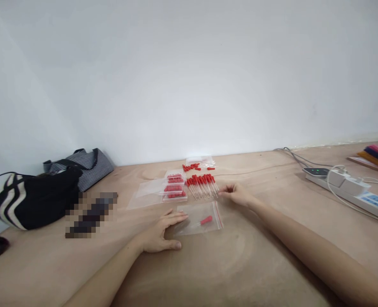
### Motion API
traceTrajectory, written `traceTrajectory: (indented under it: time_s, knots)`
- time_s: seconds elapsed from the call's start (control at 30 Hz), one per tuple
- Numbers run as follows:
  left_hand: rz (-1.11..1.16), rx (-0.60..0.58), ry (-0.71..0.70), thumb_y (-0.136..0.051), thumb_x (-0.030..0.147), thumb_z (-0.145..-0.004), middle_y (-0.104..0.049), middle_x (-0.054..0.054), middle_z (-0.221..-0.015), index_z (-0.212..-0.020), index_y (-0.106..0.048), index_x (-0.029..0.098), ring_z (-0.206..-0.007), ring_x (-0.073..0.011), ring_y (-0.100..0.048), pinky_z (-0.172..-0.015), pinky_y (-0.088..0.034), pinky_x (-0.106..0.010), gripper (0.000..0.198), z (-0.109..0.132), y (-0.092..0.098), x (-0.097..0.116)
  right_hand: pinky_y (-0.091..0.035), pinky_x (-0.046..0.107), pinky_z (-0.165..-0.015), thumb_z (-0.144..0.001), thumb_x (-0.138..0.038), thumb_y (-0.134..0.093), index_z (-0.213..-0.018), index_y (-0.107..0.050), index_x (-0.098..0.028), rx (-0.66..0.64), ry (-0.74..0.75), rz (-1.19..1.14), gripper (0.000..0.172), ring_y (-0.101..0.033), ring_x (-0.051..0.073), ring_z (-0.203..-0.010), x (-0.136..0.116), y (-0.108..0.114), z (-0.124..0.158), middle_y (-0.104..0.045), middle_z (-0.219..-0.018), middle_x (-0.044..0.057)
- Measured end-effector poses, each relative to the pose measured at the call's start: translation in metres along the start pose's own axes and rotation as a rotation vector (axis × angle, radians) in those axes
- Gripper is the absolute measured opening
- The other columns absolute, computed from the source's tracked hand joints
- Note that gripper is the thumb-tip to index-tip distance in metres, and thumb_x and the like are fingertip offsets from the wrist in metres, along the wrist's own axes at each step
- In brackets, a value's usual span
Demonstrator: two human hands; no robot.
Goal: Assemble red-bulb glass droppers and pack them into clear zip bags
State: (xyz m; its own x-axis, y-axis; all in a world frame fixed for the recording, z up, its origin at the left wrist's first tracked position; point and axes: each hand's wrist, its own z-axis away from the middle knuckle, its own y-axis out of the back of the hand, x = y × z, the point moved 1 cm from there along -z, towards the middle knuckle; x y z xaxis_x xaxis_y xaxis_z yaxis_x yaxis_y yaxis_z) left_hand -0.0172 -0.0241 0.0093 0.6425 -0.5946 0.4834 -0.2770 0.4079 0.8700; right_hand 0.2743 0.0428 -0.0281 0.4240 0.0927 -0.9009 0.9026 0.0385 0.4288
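Observation:
My left hand (161, 232) lies with thumb and fingers spread, its fingertips resting on the left end of a clear zip bag (190, 228). Inside that bag is one dropper (206, 220) with a red rubber bulb. My right hand (235, 194) has its fingers pinched at the tip of the rightmost dropper in a row of red-bulbed droppers (203, 185). These lie side by side, bulbs away from me and thin pale tubes toward me. Left of the row, filled zip bags (173, 188) with red bulbs inside overlap one another.
Loose red bulbs (191, 166) lie behind the row, by more clear bags (201, 161) near the wall. At left are a black and white bag (44, 198), a striped bag (94, 168) and a blurred dark object (91, 215). A power strip (364, 196) with cables stands right.

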Motion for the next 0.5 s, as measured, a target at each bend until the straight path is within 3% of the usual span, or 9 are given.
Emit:
traceTrajectory:
  time_s: [0.1, 0.17, 0.3, 0.4, 0.5]
  knots:
    - [-0.013, 0.005, -0.005, -0.058, 0.054, -0.069, -0.033, -0.004, -0.138, -0.131, -0.034, 0.027, -0.130, -0.0281, -0.019, -0.106, -0.010, -0.049, 0.071, -0.003, -0.002, 0.002, -0.041, 0.022, -0.060, -0.065, -0.032, -0.061, -0.079, -0.060, -0.013, 0.176, -0.076, 0.075, 0.024, -0.055, 0.013, -0.069, 0.002, 0.006, -0.027, -0.062, -0.079, 0.005]
    - [-0.006, 0.009, 0.015, -0.060, 0.056, -0.066, -0.030, -0.005, -0.140, -0.132, -0.032, 0.026, -0.130, -0.0297, -0.015, -0.105, -0.012, -0.049, 0.078, -0.004, -0.003, 0.003, -0.042, 0.023, -0.063, -0.064, -0.033, -0.063, -0.088, -0.058, -0.013, 0.228, -0.127, 0.120, 0.032, -0.056, 0.015, -0.074, 0.002, 0.002, -0.042, -0.062, -0.086, 0.008]
    - [0.012, -0.005, 0.097, -0.064, 0.059, -0.059, -0.023, -0.007, -0.142, -0.135, -0.025, 0.025, -0.130, -0.0328, -0.011, -0.104, -0.016, -0.050, 0.091, -0.003, -0.004, 0.001, -0.042, 0.025, -0.057, -0.054, -0.027, -0.070, -0.089, -0.058, -0.012, 0.225, -0.230, 0.205, 0.039, -0.058, 0.021, -0.076, -0.004, -0.010, -0.061, -0.062, -0.086, 0.011]
    - [0.004, -0.015, 0.113, -0.064, 0.059, -0.059, -0.024, -0.006, -0.142, -0.135, -0.024, 0.026, -0.130, -0.0332, -0.011, -0.104, -0.016, -0.051, 0.092, -0.001, -0.004, -0.001, -0.040, 0.027, -0.048, -0.052, -0.018, -0.069, -0.078, -0.060, -0.011, 0.198, -0.296, 0.255, 0.028, -0.059, 0.025, -0.067, -0.010, -0.016, -0.068, -0.061, -0.072, 0.013]
    - [0.004, 0.001, 0.094, -0.064, 0.058, -0.060, -0.025, -0.006, -0.142, -0.135, -0.025, 0.027, -0.130, -0.0335, -0.012, -0.103, -0.017, -0.052, 0.090, -0.001, -0.005, -0.002, -0.038, 0.026, -0.044, -0.052, -0.013, -0.068, -0.070, -0.060, -0.012, 0.181, -0.262, 0.270, 0.020, -0.059, 0.025, -0.062, -0.012, -0.018, -0.073, -0.059, -0.060, 0.010]
